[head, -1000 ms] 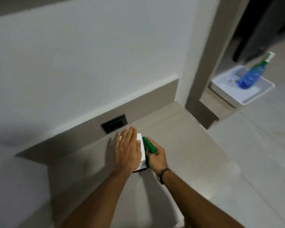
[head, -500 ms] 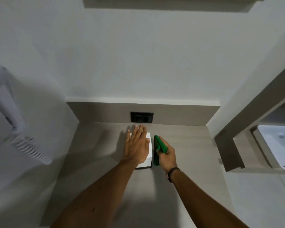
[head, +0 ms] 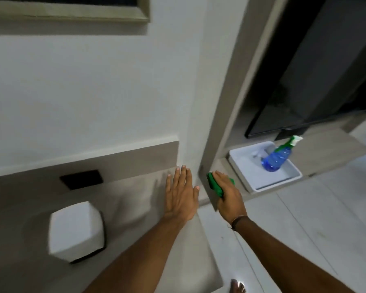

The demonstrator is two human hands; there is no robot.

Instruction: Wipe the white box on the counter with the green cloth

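The white box (head: 76, 230) sits alone on the grey counter (head: 131, 210) at the lower left, blurred by motion. My left hand (head: 181, 196) hovers flat with fingers spread over the counter's right end, well to the right of the box and apart from it. My right hand (head: 228, 194) is past the counter's right edge, closed around the green cloth (head: 215, 183), which sticks out beyond the fingers. Neither hand touches the box.
A black wall socket (head: 81, 179) sits in the grey backsplash behind the box. On a low shelf to the right lies a white tray (head: 283, 178) with a blue spray bottle (head: 278, 157). A dark screen (head: 304, 98) hangs above it. Pale floor lies right.
Both hands have left the box and moved right; the left hand no longer rests on it. The view has swung right, so the box now appears at lower left.
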